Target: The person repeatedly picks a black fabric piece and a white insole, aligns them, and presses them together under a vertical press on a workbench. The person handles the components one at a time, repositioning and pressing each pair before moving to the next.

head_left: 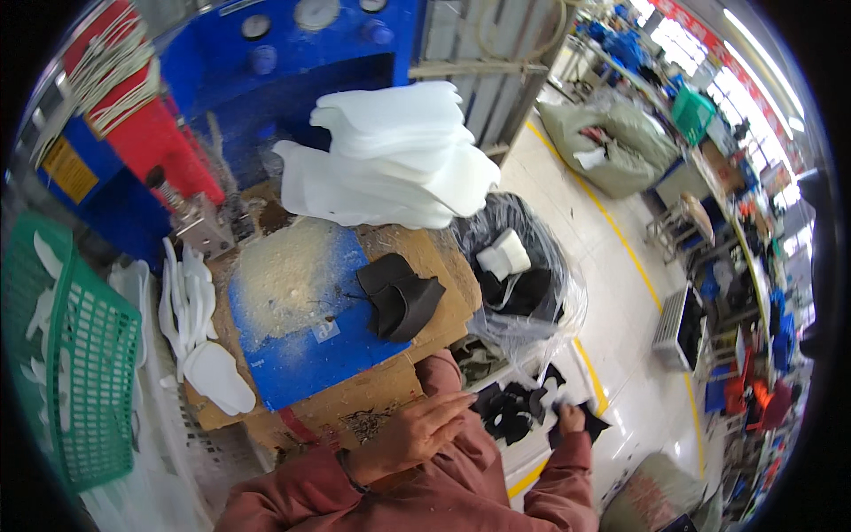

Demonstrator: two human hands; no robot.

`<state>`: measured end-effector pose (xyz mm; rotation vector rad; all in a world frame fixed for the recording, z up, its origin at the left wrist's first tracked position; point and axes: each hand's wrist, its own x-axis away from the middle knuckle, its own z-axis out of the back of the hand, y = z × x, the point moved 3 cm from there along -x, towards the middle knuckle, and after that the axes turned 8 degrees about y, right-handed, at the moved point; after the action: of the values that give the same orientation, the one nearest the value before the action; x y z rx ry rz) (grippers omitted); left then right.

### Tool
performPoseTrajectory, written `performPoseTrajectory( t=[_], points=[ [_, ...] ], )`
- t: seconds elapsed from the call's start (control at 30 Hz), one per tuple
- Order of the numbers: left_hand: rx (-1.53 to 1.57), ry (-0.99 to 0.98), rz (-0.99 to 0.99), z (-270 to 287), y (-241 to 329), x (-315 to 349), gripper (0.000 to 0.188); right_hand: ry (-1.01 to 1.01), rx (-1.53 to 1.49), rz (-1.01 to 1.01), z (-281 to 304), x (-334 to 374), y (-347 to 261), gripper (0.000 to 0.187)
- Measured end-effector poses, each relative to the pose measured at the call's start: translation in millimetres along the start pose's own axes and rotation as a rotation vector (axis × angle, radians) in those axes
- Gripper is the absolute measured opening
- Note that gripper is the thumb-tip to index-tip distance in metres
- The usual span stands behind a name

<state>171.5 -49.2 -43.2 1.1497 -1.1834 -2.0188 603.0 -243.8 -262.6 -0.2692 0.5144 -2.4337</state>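
Observation:
My left hand [409,441] hovers over my lap, fingers stretched out and nothing in them. Down at my right side, my right hand [572,419] is closed on a black fabric piece [598,425]. Beside it lies a loose pile of cut black pieces [510,415]. On the bench ahead, a folded black upper piece [399,297] rests across the right edge of a blue board [332,363], which is strewn with pale dust [288,284].
A stack of white foot-shaped sheets [390,160] stands behind the board, below a blue machine [292,58] with gauges. White insoles [217,377] and a green basket [93,381] are at left. A plastic-lined bin [554,266] stands right of the bench.

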Motion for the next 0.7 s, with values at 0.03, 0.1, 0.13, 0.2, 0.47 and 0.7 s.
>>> performPoseTrajectory(
  t=[0.03, 0.1, 0.13, 0.2, 0.47, 0.7],
  points=[
    [-0.036, 0.035, 0.020, 5.2, -4.5, 2.2, 0.037, -0.046, -0.200, -0.130, -6.8, 2.8, 5.3, 0.046],
    [-0.098, 0.079, 0.095, 13.7, -11.1, 10.8, 0.035, -0.064, -0.353, -0.044, -16.3, 1.9, -39.3, 0.045],
    [-0.083, 0.107, 0.131, 18.3, -14.7, 13.8, 0.034, -0.088, -0.576, 0.077, -9.7, 4.9, -82.5, 0.042],
    [-0.127, 0.132, 0.164, 24.7, -19.9, 19.0, 0.034, -0.142, -0.686, 0.335, 20.0, 15.5, -185.5, 0.044],
    [-0.119, 0.224, 0.265, 59.8, -29.6, 45.4, 0.037, -0.060, -0.191, 1.325, -25.7, 69.0, -454.1, 0.066],
    [-0.023, 0.436, 0.246, 96.7, -26.7, 35.7, 0.036, -0.376, -0.802, 0.591, -30.0, 25.1, -454.5, 0.024]
  ],
)
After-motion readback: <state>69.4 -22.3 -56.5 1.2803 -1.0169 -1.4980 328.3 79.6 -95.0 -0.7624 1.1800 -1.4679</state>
